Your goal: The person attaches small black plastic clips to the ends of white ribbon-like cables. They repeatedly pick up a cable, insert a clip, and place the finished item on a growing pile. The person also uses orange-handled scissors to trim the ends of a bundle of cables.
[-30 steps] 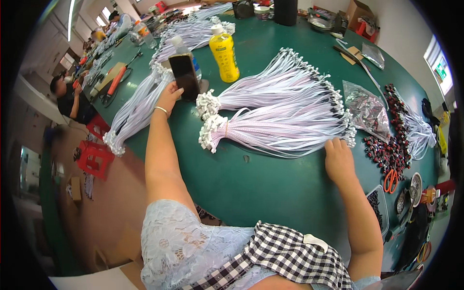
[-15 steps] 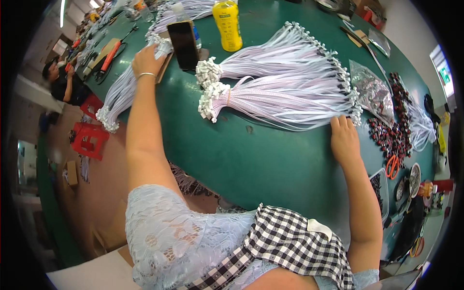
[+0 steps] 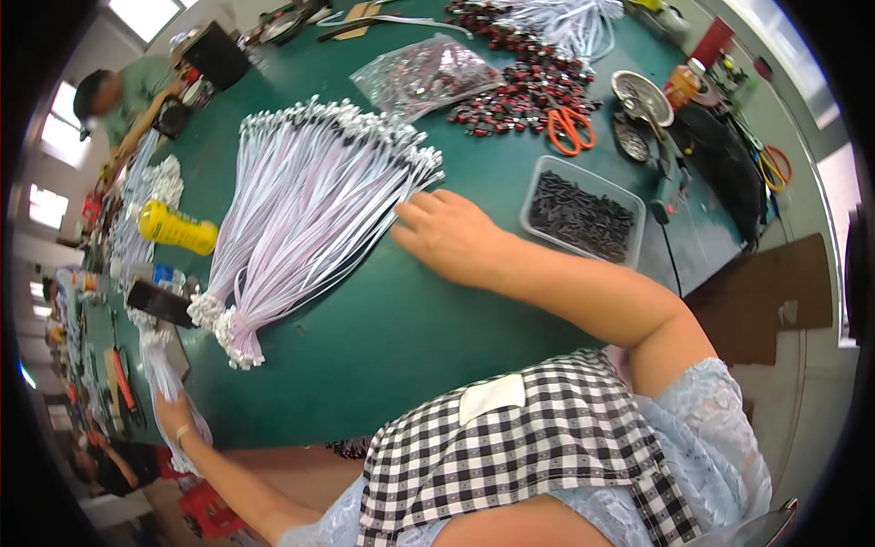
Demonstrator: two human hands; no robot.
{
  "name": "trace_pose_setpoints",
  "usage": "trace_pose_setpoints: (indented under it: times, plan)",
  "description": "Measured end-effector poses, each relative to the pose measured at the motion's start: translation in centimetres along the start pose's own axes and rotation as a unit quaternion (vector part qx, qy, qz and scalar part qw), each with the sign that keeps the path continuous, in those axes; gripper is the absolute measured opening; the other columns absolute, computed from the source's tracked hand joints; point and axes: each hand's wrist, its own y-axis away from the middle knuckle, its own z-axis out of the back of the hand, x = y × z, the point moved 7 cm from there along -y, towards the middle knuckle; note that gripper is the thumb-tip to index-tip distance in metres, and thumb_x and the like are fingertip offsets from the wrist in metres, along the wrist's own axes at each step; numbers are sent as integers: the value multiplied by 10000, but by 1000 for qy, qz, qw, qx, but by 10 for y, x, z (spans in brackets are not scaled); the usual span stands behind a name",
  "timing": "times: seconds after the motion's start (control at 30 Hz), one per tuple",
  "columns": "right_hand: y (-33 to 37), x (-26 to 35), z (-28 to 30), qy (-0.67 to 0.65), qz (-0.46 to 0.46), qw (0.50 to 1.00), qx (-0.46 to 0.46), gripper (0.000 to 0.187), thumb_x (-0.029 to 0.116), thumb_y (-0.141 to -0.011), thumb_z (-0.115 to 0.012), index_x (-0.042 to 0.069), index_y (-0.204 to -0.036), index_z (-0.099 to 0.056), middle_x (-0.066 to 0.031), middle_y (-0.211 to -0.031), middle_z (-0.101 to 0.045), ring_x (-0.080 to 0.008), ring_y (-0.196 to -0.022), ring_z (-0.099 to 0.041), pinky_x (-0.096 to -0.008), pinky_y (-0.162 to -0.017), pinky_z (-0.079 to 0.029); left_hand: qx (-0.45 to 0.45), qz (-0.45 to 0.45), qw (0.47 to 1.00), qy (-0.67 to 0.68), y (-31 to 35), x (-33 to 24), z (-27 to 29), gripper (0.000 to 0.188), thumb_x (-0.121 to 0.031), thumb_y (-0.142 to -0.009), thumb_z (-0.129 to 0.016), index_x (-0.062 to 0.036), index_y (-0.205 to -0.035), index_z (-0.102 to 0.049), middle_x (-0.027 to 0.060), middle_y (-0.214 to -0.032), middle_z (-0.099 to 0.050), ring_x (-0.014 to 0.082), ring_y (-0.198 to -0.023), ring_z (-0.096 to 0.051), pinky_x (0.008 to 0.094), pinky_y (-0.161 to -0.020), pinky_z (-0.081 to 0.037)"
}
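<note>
My right hand (image 3: 451,239) rests at the near right edge of a fanned bundle of flat white and pale pink cables (image 3: 301,201). Its fingers are bent and pressed together beside the connector ends; what lies under the fingertips is hidden. The cables spread toward small white connectors (image 3: 342,118) and gather at white plugs (image 3: 239,345) on the near left. Far left, my left hand (image 3: 173,415) is closed around a second bundle of white cables (image 3: 160,357) by the table edge; its fingertips are partly hidden.
Beyond my right hand are a clear bag (image 3: 424,73), red and black small parts (image 3: 519,96), orange scissors (image 3: 571,130) and a plastic box of black pieces (image 3: 583,214). A phone (image 3: 159,303) and yellow bottle (image 3: 178,228) stand left. Another person (image 3: 137,96) works at the far left.
The view has swung to the right, bringing the box of black pieces closer to the middle. My left hand has moved along its cable bundle; my right hand stays by the fanned cables.
</note>
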Motion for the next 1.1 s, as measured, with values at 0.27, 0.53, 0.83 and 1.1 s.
trace_pose_setpoints:
  times: [0.27, 0.53, 0.83, 1.1]
  plan:
    - [92, -77, 78, 38, -112, 978, -171, 122, 118, -790, -588, 51, -881, -633, -107, -959, -638, -283, -938, -597, -392, -824, -480, 27, -79, 991, 108, 145, -136, 135, 634, -256, -783, -708, 69, -1282, -492, 259, -1259, -553, 404, -1163, -527, 415, -1004, -396]
    - [121, -277, 36, 124, -339, 931, 46, 228, 150, -826, -531, -37, -848, -660, -256, -883, -662, -385, -862, -656, -483, -754, -527, 113, -542, 819, 148, 281, -388, 198, 510, -207, -680, -736, -49, -1130, -557, 118, -851, -568, 319, -779, -588, 414, -666, -473]
    - [108, -263, 40, 124, -423, 891, 106, 295, 257, -795, -617, 94, -1033, -678, -157, -1025, -681, -329, -954, -662, -452, -785, -537, 130, -639, 727, 216, 337, -460, 174, 757, -392, -627, -790, -37, -1241, -526, 76, -980, -555, 237, -872, -544, 384, -698, -443]
    - [124, -185, 104, -48, -369, 925, -78, 332, 212, -791, -606, 106, -1106, -616, -136, -867, -655, -306, -796, -628, -388, -715, -486, 146, -667, 600, 416, 309, -506, 195, 140, -96, -747, -700, -82, -873, -641, 55, -814, -602, 273, -758, -556, 382, -691, -443]
